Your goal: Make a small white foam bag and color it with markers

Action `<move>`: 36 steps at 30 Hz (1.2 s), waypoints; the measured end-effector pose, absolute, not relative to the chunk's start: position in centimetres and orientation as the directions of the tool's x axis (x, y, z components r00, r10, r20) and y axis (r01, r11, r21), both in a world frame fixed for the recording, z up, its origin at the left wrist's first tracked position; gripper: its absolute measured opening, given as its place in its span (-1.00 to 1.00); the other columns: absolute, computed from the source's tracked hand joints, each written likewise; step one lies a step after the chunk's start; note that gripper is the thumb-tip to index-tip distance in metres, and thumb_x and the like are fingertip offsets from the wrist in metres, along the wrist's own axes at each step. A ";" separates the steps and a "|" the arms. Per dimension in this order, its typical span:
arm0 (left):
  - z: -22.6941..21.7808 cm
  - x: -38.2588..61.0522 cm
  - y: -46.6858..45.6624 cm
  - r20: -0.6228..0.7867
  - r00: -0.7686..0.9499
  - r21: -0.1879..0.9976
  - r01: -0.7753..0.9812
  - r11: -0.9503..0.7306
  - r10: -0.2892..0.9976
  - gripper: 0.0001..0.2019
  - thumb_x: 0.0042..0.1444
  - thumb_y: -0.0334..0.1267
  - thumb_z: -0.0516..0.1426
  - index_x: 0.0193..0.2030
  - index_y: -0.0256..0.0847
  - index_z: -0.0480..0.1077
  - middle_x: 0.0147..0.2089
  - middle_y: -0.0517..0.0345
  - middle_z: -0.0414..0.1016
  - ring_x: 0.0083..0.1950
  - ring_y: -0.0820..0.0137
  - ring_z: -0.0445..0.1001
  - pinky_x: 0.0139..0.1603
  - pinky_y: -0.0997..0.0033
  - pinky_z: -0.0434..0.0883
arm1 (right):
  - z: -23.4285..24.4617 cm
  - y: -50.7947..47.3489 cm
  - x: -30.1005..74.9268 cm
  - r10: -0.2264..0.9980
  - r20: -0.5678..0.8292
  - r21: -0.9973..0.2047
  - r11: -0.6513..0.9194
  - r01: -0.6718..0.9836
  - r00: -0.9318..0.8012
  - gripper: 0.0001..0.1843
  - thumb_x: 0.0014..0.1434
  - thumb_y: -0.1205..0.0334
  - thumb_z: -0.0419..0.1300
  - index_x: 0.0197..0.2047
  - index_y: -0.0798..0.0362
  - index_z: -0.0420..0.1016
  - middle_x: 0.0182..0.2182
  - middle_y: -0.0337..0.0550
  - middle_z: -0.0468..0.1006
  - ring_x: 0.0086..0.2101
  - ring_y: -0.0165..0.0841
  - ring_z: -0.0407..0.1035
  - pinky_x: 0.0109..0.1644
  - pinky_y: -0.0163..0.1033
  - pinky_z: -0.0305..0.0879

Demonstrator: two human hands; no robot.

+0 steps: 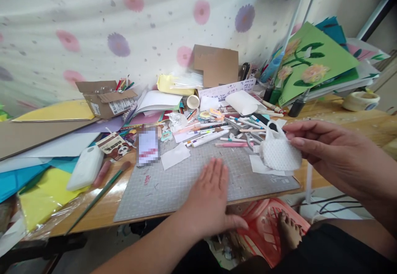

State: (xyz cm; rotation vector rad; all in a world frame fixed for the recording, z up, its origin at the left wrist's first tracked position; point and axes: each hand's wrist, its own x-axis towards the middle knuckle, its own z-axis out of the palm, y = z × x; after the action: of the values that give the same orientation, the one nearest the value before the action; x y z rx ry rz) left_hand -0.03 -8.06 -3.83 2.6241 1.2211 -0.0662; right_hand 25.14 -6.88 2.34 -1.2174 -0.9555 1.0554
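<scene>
My right hand (328,154) is raised over the right end of the table, thumb and fingers pinching a small white bag (281,152). The bag has a bumpy, dotted surface and little loop handles on top. With fingers stretched out, my left hand (214,195) is palm down at the front edge of the grey cutting mat (173,191), holding nothing. Behind the little bag are scissors (249,137) and a white paper piece (259,166). Another white paper piece (175,156) lies on the mat, beside a phone (148,145) with a blurred screen.
Several markers (211,137) lie heaped at the mat's back. To the left are a white device (86,167), a green-handled brush (102,193) and a yellow packet (49,195). A cardboard box (107,100) stands behind. Green painted card (322,58) leans at right; a red stool (263,228) is below.
</scene>
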 end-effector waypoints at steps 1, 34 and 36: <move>-4.0 0.4 -8.8 -0.098 0.735 0.243 0.672 -0.700 0.671 0.14 -0.04 0.44 -0.04 0.40 -0.53 -0.17 0.43 -0.38 -0.40 0.44 -0.09 -0.40 0.39 -0.12 -0.12 | 2.4 -6.9 25.1 0.966 0.012 -0.992 0.044 -0.115 0.259 -0.58 -0.36 0.09 0.52 -0.35 -0.02 0.62 -0.37 -0.21 0.52 -0.35 -0.45 0.33 -0.35 -0.49 0.32; -5.4 2.4 -11.3 0.257 0.917 0.468 0.158 -0.869 0.305 -0.52 0.27 -0.09 -0.04 0.27 -0.23 0.15 0.11 0.05 0.52 0.11 0.35 0.48 0.12 0.42 0.36 | 2.0 -6.3 24.7 0.979 0.041 -0.993 0.062 -0.099 0.202 -0.67 -0.24 0.15 0.49 -0.33 -0.03 0.61 -0.38 -0.24 0.51 -0.38 -0.48 0.32 -0.37 -0.49 0.29; -5.8 2.6 -11.7 0.325 0.877 0.435 0.194 -0.879 0.355 -0.72 0.24 -0.26 -0.04 0.01 -0.22 0.38 -0.20 0.12 0.64 -0.22 0.39 0.58 -0.21 0.47 0.45 | 2.1 -6.3 24.8 0.977 0.035 -0.994 0.055 -0.091 0.210 -0.63 -0.27 0.12 0.50 -0.31 -0.02 0.61 -0.37 -0.23 0.51 -0.37 -0.47 0.32 -0.36 -0.48 0.29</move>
State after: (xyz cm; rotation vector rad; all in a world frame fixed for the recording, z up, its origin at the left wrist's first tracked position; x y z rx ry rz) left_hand 2.62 -11.71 -5.83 2.6523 0.4050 0.5640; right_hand 24.82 -6.35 2.07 -1.1985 -1.0064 1.0660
